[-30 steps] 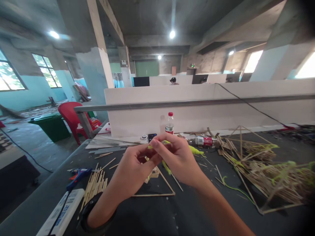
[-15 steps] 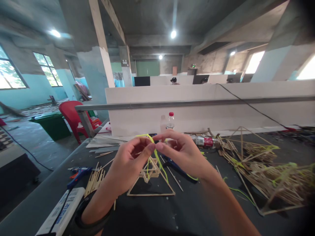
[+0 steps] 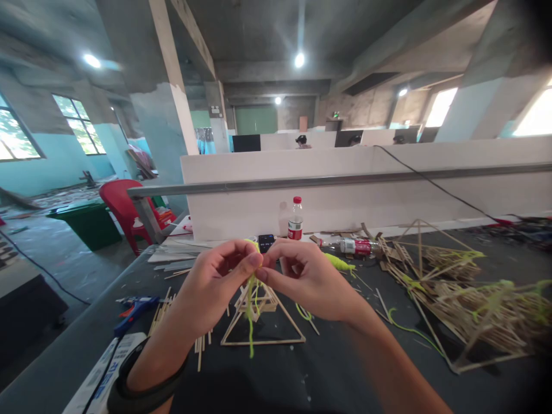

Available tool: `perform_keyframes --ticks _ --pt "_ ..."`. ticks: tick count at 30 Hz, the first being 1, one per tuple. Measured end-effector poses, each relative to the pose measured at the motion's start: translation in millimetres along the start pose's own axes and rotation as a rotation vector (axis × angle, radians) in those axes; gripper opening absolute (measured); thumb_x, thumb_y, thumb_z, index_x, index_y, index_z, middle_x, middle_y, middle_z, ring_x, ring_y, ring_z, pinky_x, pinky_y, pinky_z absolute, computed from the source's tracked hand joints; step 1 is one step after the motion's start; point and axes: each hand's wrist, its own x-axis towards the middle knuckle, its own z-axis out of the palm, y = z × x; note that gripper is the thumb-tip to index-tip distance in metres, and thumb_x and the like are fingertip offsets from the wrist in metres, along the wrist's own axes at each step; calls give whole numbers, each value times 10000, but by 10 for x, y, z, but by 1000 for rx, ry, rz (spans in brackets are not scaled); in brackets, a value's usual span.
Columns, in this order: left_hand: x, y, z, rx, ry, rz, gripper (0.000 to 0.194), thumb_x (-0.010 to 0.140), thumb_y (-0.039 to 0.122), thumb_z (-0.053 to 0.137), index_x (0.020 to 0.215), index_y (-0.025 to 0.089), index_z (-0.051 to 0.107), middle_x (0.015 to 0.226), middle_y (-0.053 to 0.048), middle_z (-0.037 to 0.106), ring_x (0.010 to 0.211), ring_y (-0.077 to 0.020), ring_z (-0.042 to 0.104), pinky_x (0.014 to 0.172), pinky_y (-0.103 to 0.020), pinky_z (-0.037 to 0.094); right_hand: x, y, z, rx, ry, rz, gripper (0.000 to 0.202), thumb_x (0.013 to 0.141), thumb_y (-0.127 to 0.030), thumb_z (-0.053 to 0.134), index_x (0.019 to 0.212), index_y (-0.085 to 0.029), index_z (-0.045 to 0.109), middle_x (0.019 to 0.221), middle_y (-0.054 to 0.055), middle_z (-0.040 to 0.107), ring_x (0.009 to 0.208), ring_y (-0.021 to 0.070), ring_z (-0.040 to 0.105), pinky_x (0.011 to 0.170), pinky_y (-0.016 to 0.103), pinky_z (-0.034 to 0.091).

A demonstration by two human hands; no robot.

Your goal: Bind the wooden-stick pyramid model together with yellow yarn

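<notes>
A wooden-stick pyramid frame (image 3: 282, 343) stands on the dark table, its top hidden behind my fingers. Yellow-green yarn (image 3: 250, 322) hangs down from the pinch at that top. My left hand (image 3: 219, 284) is closed, thumb and forefinger pressed on the yarn. Fingertips of my right hand (image 3: 302, 276) meet the left ones and also pinch at the yarn; what exactly lies between them is partly hidden. Another loop of yarn (image 3: 304, 313) trails below my right hand. Smaller stick pieces (image 3: 263, 305) show inside the frame.
At left lie a blue glue gun (image 3: 135, 313), loose sticks (image 3: 161, 313) and a white power strip (image 3: 114, 368). Behind my hands are an upright bottle (image 3: 295, 221), a timer display (image 3: 266, 241), a lying bottle (image 3: 357, 247) and a yarn ball (image 3: 338, 263). Stick structures (image 3: 483, 316) are piled at right.
Both hands have moved slightly left and down. The yarn strand that slanted to the right now hangs nearly straight down in front of the frame. The right fingers have curled in more.
</notes>
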Motion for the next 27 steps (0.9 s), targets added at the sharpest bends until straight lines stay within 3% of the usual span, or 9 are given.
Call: perform_keyframes --ticks 7,11,16,20,24,27 --pt "-12 5 -17 -38 15 -12 149 907 371 637 883 225 620 738 33 488 657 -87 431 565 -164 359 -3 24 1 89 1 17 88 853 -262 685 833 -206 619 647 -55 494 482 66 326 448 250 253" --pt "-12 2 -31 -92 35 -21 189 932 412 593 904 225 584 740 28 511 631 -85 438 540 -170 356 25 108 -21 297 8 44 114 891 -298 627 828 -217 577 662 -48 453 498 80 307 465 266 233" --pt "6 -17 -47 -153 74 50 149 954 367 571 910 225 583 915 -20 630 805 -125 549 765 -228 465 94 250 -26 529 26 65 85 838 -186 606 761 -196 569 744 -20 484 577 96 335 515 277 231" --pt "31 -15 -65 -222 107 89 154 962 346 563 882 218 591 833 -13 638 893 -138 586 874 -239 462 146 356 -24 726 53 66 83 784 -128 560 727 -178 528 833 8 593 503 63 318 503 276 195" --pt "50 7 -74 -311 55 74 191 969 327 557 821 207 558 592 34 491 715 -102 575 756 -188 469 177 389 -35 1011 48 80 63 746 -142 497 707 -188 480 765 19 629 429 56 305 466 261 179" --pt "47 29 -76 -432 62 32 93 963 285 572 898 221 551 559 77 372 512 -55 414 651 -180 470 188 379 -66 1171 17 129 51 733 -201 493 694 -198 459 693 20 609 423 68 292 414 234 136"
